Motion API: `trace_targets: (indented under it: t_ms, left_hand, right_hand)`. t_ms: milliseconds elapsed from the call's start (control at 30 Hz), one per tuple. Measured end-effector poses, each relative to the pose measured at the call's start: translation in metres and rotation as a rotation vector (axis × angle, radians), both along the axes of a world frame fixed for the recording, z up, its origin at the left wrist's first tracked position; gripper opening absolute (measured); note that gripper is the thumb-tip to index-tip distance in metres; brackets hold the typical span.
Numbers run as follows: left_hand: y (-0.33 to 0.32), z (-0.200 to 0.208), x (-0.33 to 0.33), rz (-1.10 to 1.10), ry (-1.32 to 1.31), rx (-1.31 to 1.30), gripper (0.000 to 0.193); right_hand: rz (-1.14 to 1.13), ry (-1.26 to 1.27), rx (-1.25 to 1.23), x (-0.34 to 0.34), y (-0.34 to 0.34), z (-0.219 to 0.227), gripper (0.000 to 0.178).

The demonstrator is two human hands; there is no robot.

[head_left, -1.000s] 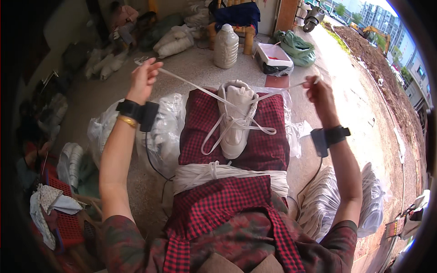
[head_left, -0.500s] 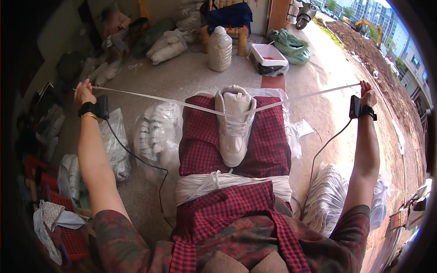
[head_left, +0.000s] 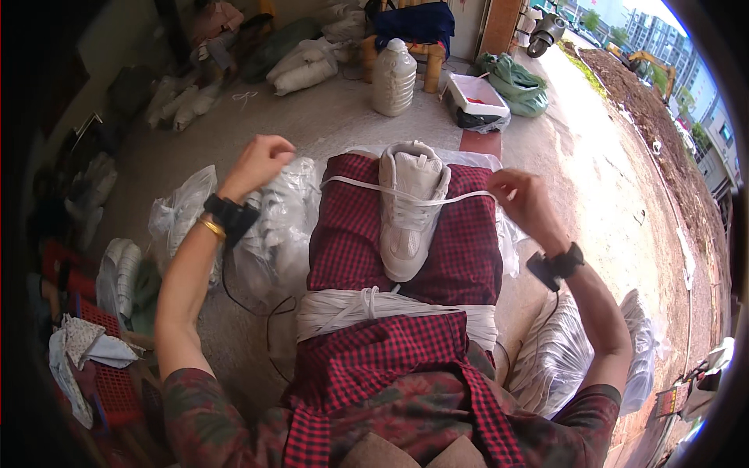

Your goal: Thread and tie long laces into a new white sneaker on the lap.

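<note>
A white sneaker [head_left: 404,242] rests on my lap over a red-and-black checked apron [head_left: 343,226], its toe toward me. A white shoelace [head_left: 367,186] runs across its tongue and lies slack to both sides. My right hand [head_left: 524,204] pinches the lace's right end beside my right thigh. My left hand [head_left: 264,162] is raised left of the shoe with fingers curled; its fingertips are hidden. The lace's left part bends over my left thigh, apart from that hand. A bundle of white laces [head_left: 390,310] is tied around my thighs.
Clear plastic bags of white goods [head_left: 285,203] stand left of my legs, and stacked white pieces [head_left: 554,351] at right. A red basket [head_left: 117,390] with cloth sits lower left. Ahead are a plastic jug [head_left: 394,78], a white tray [head_left: 477,95] and a green sack [head_left: 515,84]. Another person [head_left: 217,27] sits far left.
Both hands have come inward from wide apart. The lace, stretched taut to both hands before, now hangs slack, its left part away from my left hand. The view has shifted slightly.
</note>
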State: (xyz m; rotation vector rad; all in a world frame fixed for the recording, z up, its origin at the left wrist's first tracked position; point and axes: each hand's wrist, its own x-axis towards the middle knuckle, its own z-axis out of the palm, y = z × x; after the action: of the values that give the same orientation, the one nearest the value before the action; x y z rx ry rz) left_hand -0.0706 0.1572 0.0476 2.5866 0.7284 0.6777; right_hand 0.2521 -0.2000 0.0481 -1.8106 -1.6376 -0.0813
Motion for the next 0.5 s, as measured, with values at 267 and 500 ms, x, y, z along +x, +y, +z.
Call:
trace_targets:
  t_ms: [267, 500]
  left_hand:
    - [-0.138, -0.011, 0.079, -0.421, -0.246, -0.144, 0.024]
    - [-0.13, -0.013, 0.092, -0.471, -0.148, -0.004, 0.027]
  right_hand:
    - [0.144, -0.23, -0.05, -0.078, 0.039, -0.015, 0.017]
    - [0.134, -0.217, -0.197, -0.094, 0.039, -0.01, 0.006]
